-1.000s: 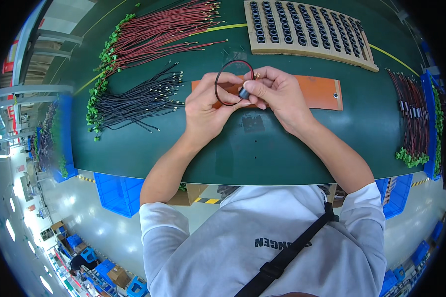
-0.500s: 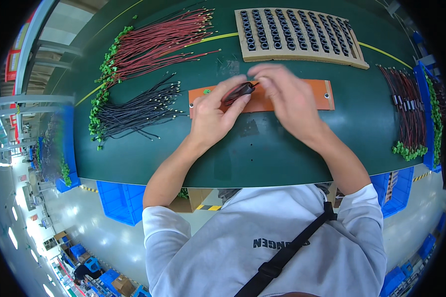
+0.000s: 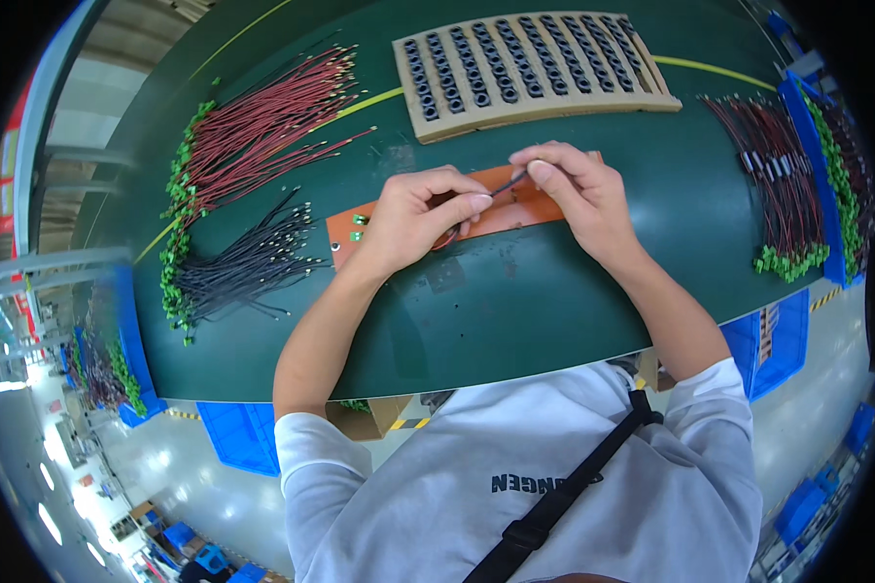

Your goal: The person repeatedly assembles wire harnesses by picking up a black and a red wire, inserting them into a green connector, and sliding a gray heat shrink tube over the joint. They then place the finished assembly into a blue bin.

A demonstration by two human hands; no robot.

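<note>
Between my two hands runs a thin black wire (image 3: pixel 507 185), held above an orange strip-shaped board (image 3: pixel 501 220). My left hand (image 3: pixel 423 216) is closed round one part of the wire, with a dark reddish loop (image 3: pixel 447 239) showing under its fingers. My right hand (image 3: pixel 581 192) pinches the other part between thumb and forefinger; the wire's tip is hidden there. Two small green connectors (image 3: pixel 358 227) sit at the board's left end, beside my left wrist.
Red wires (image 3: pixel 272 117) and black wires (image 3: pixel 248 255) with green connectors lie in bundles at left. Behind the board stands a tray (image 3: pixel 544 109) with rows of black rings. Finished-looking red-black harnesses (image 3: pixel 778 185) lie at right beside a blue bin (image 3: pixel 817 146).
The view has turned and shifted. My hands now draw the black wire straight between them; earlier a dark bunched loop stood up from my left hand and my right hand was blurred.
</note>
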